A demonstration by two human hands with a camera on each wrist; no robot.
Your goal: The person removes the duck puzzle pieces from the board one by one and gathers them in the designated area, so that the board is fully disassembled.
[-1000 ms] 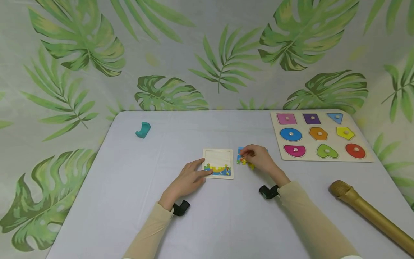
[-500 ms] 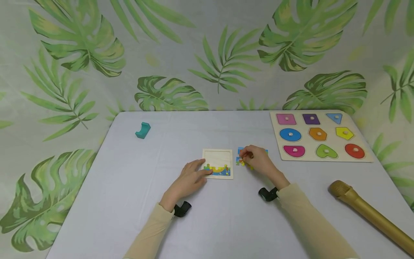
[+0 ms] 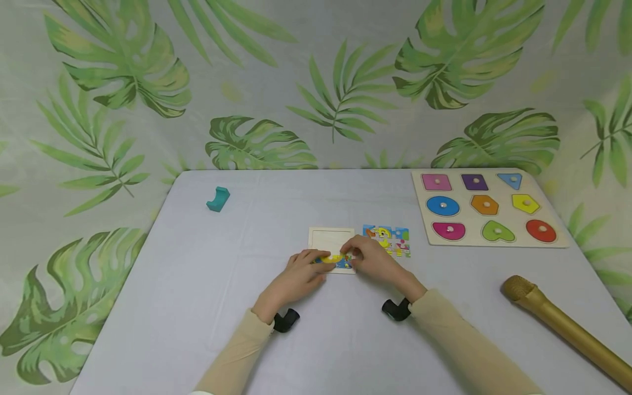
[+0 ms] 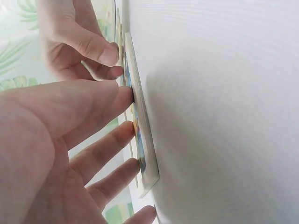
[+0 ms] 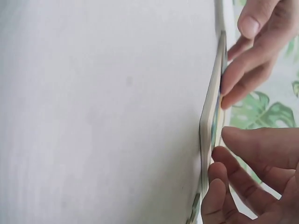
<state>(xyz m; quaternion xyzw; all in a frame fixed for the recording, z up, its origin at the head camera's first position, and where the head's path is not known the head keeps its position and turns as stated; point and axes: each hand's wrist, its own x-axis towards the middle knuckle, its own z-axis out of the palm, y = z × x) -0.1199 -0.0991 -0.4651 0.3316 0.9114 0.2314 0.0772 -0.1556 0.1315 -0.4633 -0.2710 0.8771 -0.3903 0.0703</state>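
Note:
A square wooden puzzle frame [image 3: 327,231] lies at the middle of the table, its bottom strip filled with blue and yellow jigsaw pieces [image 3: 340,264]. My left hand [image 3: 296,277] rests on the frame's left side, fairly straight fingers lying over those pieces. From the right, my right hand [image 3: 377,266] reaches to the pieces at the frame's lower right corner. Its thumb and forefinger stand apart at the board, with no piece seen between them. Just right of the frame is a group of loose jigsaw pieces [image 3: 400,233], partly hidden by the right hand.
At the back right lies a wooden board [image 3: 466,187] with colored knobbed shapes. A gold microphone [image 3: 563,321] lies at the right edge. Toward the back left sits a teal curved block [image 3: 219,199]. A leaf-patterned cloth [image 3: 276,82] hangs behind the table.
My right hand has moved left from the loose pieces to the frame's lower right corner. My left hand has shifted slightly right, further over the filled strip.

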